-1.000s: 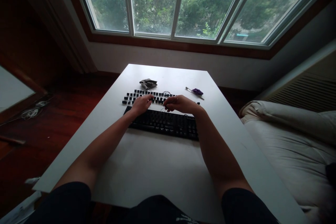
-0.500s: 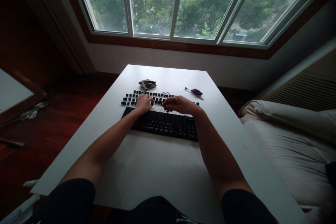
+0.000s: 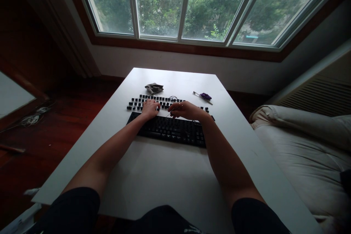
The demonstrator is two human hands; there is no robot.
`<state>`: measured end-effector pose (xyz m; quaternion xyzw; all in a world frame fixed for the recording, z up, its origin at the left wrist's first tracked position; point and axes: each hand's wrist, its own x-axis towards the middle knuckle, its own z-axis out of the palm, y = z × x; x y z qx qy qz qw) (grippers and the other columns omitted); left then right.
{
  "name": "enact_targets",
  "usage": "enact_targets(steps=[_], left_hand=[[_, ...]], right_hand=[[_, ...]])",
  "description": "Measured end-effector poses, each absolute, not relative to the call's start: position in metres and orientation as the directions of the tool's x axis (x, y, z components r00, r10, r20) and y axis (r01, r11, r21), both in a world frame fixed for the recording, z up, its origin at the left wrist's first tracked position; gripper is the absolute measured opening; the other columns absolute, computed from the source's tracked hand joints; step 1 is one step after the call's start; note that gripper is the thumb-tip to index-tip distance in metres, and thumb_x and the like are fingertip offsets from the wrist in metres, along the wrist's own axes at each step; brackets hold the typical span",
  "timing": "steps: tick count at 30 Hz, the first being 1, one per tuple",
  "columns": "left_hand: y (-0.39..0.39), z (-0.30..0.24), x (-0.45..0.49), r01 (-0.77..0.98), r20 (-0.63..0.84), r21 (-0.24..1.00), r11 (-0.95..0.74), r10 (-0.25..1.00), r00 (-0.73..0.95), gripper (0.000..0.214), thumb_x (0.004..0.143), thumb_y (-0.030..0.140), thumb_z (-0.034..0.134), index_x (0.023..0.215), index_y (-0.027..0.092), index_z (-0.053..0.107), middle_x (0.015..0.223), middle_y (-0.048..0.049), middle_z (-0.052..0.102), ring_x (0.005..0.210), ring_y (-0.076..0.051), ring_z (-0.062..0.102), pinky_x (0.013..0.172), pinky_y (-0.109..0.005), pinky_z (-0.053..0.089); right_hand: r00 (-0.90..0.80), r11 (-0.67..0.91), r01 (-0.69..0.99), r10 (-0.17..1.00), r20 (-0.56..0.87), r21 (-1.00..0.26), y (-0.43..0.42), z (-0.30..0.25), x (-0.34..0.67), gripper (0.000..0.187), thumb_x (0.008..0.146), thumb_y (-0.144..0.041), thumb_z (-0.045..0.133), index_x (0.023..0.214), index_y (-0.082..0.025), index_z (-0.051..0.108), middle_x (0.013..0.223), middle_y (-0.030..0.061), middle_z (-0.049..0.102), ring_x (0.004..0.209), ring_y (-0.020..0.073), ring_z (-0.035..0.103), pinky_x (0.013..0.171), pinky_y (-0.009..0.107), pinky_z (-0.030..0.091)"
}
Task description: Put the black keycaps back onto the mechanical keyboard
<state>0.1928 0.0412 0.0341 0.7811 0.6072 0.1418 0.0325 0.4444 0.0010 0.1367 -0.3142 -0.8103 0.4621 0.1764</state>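
Observation:
A black keyboard (image 3: pixel 171 128) lies across the white table, and some of its keys look bare of caps. Beyond it, loose black keycaps (image 3: pixel 137 104) stand in several rows. My left hand (image 3: pixel 150 109) rests at the keyboard's back edge, its finger and thumb curled about a small dark piece that looks like a keycap. Over the keyboard's back edge, my right hand (image 3: pixel 185 110) is closed on a thin wire tool that looks like a keycap puller (image 3: pixel 168 115). Its handle is mostly hidden by the fingers.
A crumpled grey cloth (image 3: pixel 154 88) lies behind the keycaps. A thin-handled brush (image 3: pixel 196 94) and a purple bundle (image 3: pixel 205 96) are at the back right. A looped wire (image 3: pixel 173 98) sits among the keycaps. A padded sofa (image 3: pixel 296 139) stands right of the table (image 3: pixel 164 175).
My right hand has shifted slightly left and down with the wire tool, uncovering a bit more of the keyboard's right back corner. My left hand has barely moved.

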Motion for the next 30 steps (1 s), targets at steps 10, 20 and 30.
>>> enact_targets(steps=[10, 20, 30], left_hand=[[0.039, 0.035, 0.190, 0.916, 0.233, 0.267, -0.299, 0.943, 0.239, 0.022, 0.079, 0.025, 0.068, 0.100, 0.027, 0.073, 0.113, -0.0085, 0.063, 0.115, -0.033, 0.047, 0.097, -0.047, 0.038], [0.013, 0.052, 0.176, 0.831, 0.296, 0.306, -0.464, 0.876, 0.381, 0.019, 0.086, 0.025, 0.064, 0.103, 0.025, 0.074, 0.106, -0.0067, 0.066, 0.108, -0.028, 0.053, 0.098, -0.042, 0.042], [-0.004, 0.054, 0.177, 0.749, 0.236, 0.275, -0.603, 0.797, 0.556, 0.014, 0.089, 0.025, 0.062, 0.099, 0.023, 0.071, 0.103, -0.0070, 0.067, 0.101, -0.025, 0.054, 0.090, -0.038, 0.044]], right_hand=[[-0.729, 0.471, 0.333, 0.678, 0.094, -0.817, 0.006, 0.117, 0.430, 0.020, 0.085, -0.032, 0.071, 0.099, -0.018, 0.066, 0.085, 0.0034, 0.074, 0.079, 0.0171, 0.070, 0.073, 0.029, 0.054], [-0.643, 0.416, 0.360, 0.759, 0.100, -0.835, 0.015, 0.084, 0.405, 0.024, 0.085, -0.040, 0.070, 0.095, -0.018, 0.072, 0.079, 0.0025, 0.074, 0.068, 0.0165, 0.069, 0.064, 0.026, 0.052], [-0.635, 0.387, 0.390, 0.770, 0.060, -0.835, 0.014, 0.065, 0.392, 0.025, 0.087, -0.040, 0.070, 0.095, -0.017, 0.071, 0.077, 0.0028, 0.074, 0.067, 0.0172, 0.068, 0.062, 0.026, 0.051]])
